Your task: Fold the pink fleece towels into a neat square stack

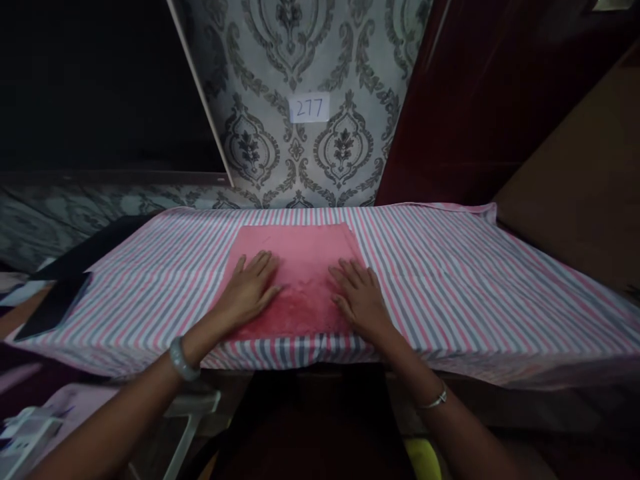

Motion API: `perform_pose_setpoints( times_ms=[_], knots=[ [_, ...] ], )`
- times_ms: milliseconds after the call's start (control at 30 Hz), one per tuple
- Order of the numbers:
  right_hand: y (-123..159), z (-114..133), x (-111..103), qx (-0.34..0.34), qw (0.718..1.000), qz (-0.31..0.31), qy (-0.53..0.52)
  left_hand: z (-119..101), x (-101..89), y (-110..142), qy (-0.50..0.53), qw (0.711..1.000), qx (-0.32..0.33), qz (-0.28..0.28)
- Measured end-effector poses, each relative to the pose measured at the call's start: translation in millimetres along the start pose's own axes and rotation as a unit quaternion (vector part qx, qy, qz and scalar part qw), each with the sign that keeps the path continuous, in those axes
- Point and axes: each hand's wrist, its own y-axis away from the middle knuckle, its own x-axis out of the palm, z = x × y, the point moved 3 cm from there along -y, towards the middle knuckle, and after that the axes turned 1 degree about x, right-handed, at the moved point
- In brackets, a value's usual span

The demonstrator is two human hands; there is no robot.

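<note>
A pink cloth (305,250), folded into a rough rectangle, lies flat near the middle of the table's front edge. Its near half looks darker red and fuzzier than the far half. My left hand (250,290) rests on its left side with the palm down and fingers stretched out. On the right side of the cloth, my right hand (361,297) also lies flat, fingers spread. Neither hand grips anything. The cloth's surface between the two hands is in sight, while the parts under my palms are hidden.
A striped tablecloth (440,280) covers the table and hangs over its front edge. At the left end lies a dark flat tablet-like object (55,307). Behind stand a large black screen (100,87) and a patterned wall with a paper label (309,107) reading 277.
</note>
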Motion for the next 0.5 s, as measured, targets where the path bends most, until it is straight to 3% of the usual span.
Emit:
perform_pose_setpoints(
  times_ms=[100,267,500],
  knots=[
    [-4,-3,9,0.018,0.999,0.042,0.021,12,17.9,25,-0.021,0.998,-0.061,-0.009],
    [4,-11,25,0.032,0.998,0.051,0.022,17,46.6,30,-0.015,0.995,-0.093,-0.019],
    [5,-13,27,0.036,0.998,0.043,0.029,18,44.0,29,0.010,0.995,-0.094,-0.017]
  ],
)
